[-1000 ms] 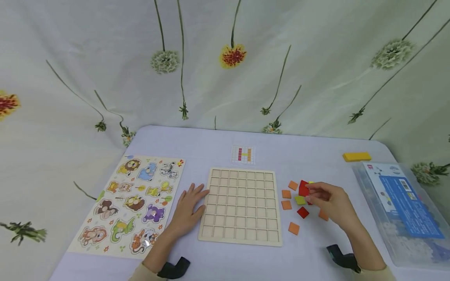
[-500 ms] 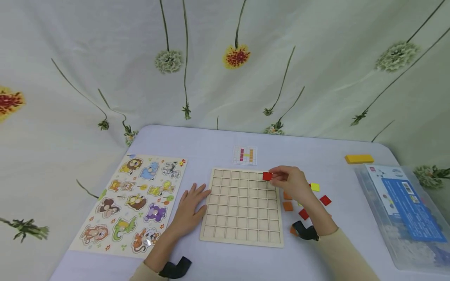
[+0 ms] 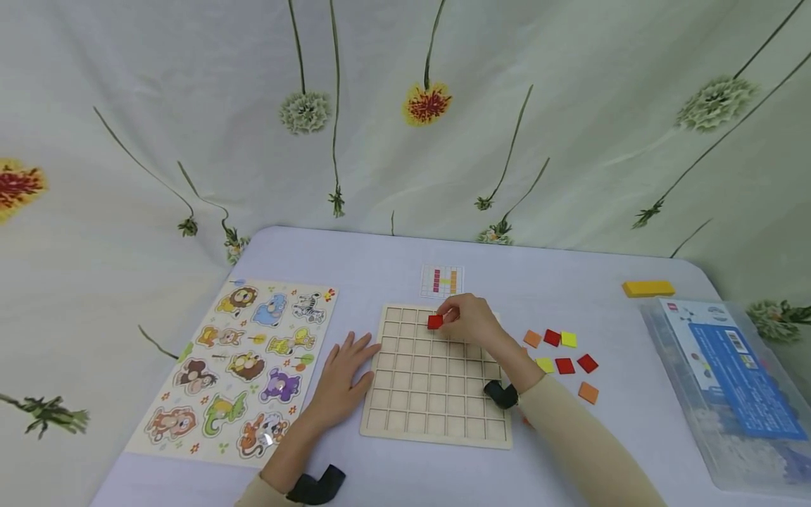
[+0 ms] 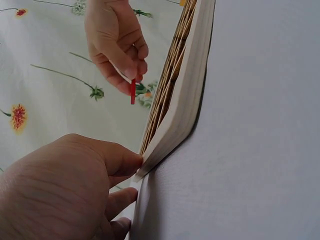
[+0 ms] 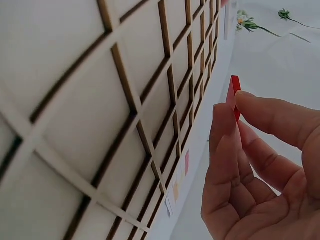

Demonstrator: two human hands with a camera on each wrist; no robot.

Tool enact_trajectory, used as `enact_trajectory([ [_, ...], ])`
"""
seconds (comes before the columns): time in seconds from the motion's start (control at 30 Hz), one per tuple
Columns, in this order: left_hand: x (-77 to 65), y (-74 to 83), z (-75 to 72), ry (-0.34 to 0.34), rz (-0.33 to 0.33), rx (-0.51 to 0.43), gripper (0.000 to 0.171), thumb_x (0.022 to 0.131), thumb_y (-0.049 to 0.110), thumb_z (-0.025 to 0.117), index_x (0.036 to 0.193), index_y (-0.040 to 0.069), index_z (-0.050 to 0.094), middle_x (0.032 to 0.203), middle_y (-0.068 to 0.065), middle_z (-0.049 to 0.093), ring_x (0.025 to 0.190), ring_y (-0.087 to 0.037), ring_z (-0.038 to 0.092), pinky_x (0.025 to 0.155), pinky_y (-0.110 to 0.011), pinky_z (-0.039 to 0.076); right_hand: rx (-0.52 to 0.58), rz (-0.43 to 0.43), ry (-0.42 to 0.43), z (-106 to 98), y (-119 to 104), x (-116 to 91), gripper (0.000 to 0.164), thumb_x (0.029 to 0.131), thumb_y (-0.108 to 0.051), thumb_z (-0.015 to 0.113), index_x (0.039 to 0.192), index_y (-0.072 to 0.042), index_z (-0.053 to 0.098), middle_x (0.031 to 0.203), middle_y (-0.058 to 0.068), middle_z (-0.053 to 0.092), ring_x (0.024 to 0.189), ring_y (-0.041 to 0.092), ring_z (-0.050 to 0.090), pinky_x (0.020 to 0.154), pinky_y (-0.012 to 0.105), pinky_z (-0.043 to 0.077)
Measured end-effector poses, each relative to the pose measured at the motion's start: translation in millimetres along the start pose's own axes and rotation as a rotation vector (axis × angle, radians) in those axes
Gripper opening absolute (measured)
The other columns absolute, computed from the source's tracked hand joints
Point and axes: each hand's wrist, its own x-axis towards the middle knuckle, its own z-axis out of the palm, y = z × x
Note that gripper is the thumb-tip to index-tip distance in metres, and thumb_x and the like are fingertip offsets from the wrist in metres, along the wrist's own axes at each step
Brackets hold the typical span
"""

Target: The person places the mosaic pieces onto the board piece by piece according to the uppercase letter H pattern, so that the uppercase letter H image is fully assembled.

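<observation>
Between thumb and fingers my right hand [image 3: 470, 322] pinches a red square tile [image 3: 434, 322] above the far row of the wooden grid board [image 3: 412, 401]. In the right wrist view the tile [image 5: 233, 97] is held edge-on, a little apart from the board's cells. My left hand [image 3: 342, 377] lies with fingers spread at the board's left edge. The left wrist view shows the left hand [image 4: 70, 185] with its thumb touching the board's side [image 4: 185, 105]. A small pattern card [image 3: 442, 281] with red, yellow and orange squares lies just beyond the board.
Loose red, yellow and orange tiles [image 3: 565, 365] are scattered right of the board, some hidden by my right arm. An animal puzzle board [image 3: 237, 370] lies at left. A clear plastic box [image 3: 728, 380] and a yellow block [image 3: 648, 289] are at right.
My right hand has carried the red tile from the loose tiles leftward, over the board's far right corner, to the middle of the far row. The left hand stays at the edge.
</observation>
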Motion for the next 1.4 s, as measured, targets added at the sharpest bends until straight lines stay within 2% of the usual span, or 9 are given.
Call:
enact_trajectory([
  [0.3,-0.1,0.8,-0.6,-0.001,0.000,-0.003,0.048,0.091,0.006,0.059,0.139,0.008,0.053,0.153,-0.017,0.040,0.148,-0.043,0.020,0.119,-0.060,0.008,-0.041,0.002,-0.078,14,-8,10,0.018,0.079,-0.006,0.076,0.095,-0.006,0.070,0.076,0.002,0.065,0.067,0.015,0.056,0.060,0.024,0.046],
  [0.7,-0.8,0.9,0.5,0.000,0.009,0.008,0.048,0.091,0.007,0.059,0.139,0.008,0.054,0.153,-0.017,0.041,0.148,-0.042,0.020,0.119,-0.060,0.009,-0.106,-0.004,-0.080,23,-11,12,0.014,0.077,-0.002,0.077,0.087,-0.005,0.068,0.068,0.001,0.058,0.063,0.014,0.051,0.059,0.023,0.042],
  [0.9,-1.3,1.7,-0.6,0.005,0.012,0.011,0.048,0.091,0.007,0.059,0.139,0.007,0.054,0.153,-0.017,0.041,0.148,-0.042,0.021,0.119,-0.059,0.009,-0.109,0.032,-0.090,23,-13,12,0.021,0.077,-0.006,0.080,0.093,-0.005,0.066,0.072,0.002,0.060,0.065,0.015,0.054,0.060,0.024,0.044],
  [1.03,-1.4,2.1,-0.1,0.013,0.019,0.010,0.047,0.091,0.007,0.058,0.138,0.007,0.054,0.152,-0.017,0.042,0.147,-0.043,0.022,0.119,-0.060,0.010,-0.090,0.021,-0.086,15,-14,4,0.025,0.078,-0.008,0.079,0.099,-0.004,0.067,0.075,0.003,0.062,0.066,0.016,0.055,0.061,0.025,0.046],
  [1.17,-1.5,1.7,0.4,0.020,0.025,0.011,0.047,0.091,0.007,0.059,0.138,0.007,0.054,0.152,-0.018,0.043,0.147,-0.044,0.022,0.118,-0.062,0.011,-0.038,-0.047,-0.060,-3,-10,-12,0.028,0.081,-0.010,0.077,0.107,-0.002,0.067,0.082,0.004,0.065,0.072,0.015,0.057,0.065,0.026,0.048],
  [1.3,-1.7,1.0,0.9,0.025,0.031,0.015,0.047,0.091,0.007,0.059,0.137,0.008,0.055,0.151,-0.017,0.043,0.146,-0.045,0.023,0.117,-0.062,0.011,0.041,-0.105,-0.006,-28,5,-38,0.034,0.084,-0.010,0.075,0.116,-0.001,0.066,0.094,0.009,0.067,0.082,0.016,0.061,0.071,0.027,0.051],
  [1.4,-1.7,0.3,1.0,0.032,0.039,0.020,0.047,0.091,0.008,0.059,0.137,0.008,0.055,0.151,-0.018,0.044,0.145,-0.046,0.024,0.116,-0.063,0.012,0.080,-0.098,0.060,-48,22,-62,0.038,0.084,-0.010,0.075,0.120,-0.002,0.065,0.103,0.013,0.067,0.087,0.019,0.063,0.073,0.027,0.053],
])
